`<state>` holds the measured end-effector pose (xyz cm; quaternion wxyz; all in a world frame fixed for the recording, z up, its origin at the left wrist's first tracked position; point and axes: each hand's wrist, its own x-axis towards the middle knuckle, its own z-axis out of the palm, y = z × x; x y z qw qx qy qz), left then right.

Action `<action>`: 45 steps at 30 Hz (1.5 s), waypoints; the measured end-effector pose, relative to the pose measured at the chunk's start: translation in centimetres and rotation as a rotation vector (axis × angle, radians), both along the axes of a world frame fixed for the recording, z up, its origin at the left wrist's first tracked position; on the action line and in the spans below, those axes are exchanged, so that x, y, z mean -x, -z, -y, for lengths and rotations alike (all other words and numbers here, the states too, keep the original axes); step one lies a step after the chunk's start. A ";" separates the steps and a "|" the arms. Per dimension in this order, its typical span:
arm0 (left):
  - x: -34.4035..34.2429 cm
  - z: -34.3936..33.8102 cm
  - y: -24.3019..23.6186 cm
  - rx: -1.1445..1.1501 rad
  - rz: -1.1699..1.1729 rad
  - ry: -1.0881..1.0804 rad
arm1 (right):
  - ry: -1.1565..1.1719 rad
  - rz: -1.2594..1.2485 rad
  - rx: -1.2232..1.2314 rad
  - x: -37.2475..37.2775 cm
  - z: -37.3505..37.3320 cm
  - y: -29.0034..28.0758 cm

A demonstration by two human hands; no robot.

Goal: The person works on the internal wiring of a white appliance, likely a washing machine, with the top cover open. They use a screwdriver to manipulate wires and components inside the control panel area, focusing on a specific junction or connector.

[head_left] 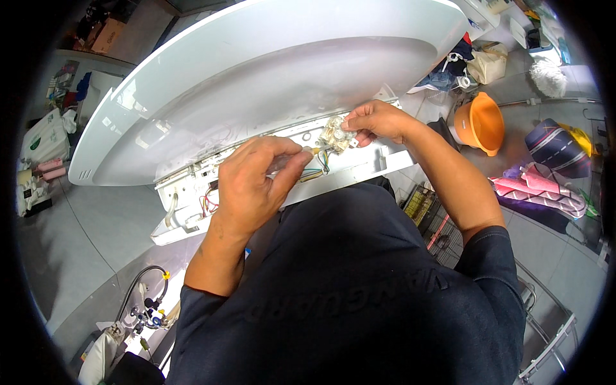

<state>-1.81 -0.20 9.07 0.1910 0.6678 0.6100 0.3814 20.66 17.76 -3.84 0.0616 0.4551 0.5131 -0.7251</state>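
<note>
My right hand [380,120] grips a dirty off-white mechanical part [336,133] by its right side, fingers and thumb closed on it. Just left of it, my left hand [251,174] pinches a slim tool [312,151] with a yellowish section, its tip pointing at the part. The tool's kind is unclear, as the fingers cover most of it. Both hands are over the long white open housing [359,171] of an appliance. Thin coloured wires [317,171] run below the part inside that housing.
A large curved white panel [269,77] rises behind the housing. To the right are an orange basin [486,124], a pink cloth [536,189] and a metal rack [545,321]. A black hose [138,282] and small fittings lie at lower left.
</note>
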 end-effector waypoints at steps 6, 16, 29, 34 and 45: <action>0.1 0.0 0.2 -0.023 0.006 0.007 | -0.006 0.004 -0.001 0.0 0.0 -0.1; 0.0 0.2 0.2 0.005 -0.006 0.006 | -0.005 0.020 -0.018 0.0 0.0 0.2; -0.3 0.3 0.2 -0.018 0.001 -0.009 | -0.006 0.021 -0.014 0.0 0.1 0.2; -0.2 0.4 0.2 -0.041 -0.061 0.125 | -0.002 0.037 -0.027 0.0 0.1 0.5; 0.5 1.0 0.1 0.100 -0.141 0.008 | 0.023 0.059 -0.075 0.1 0.6 0.0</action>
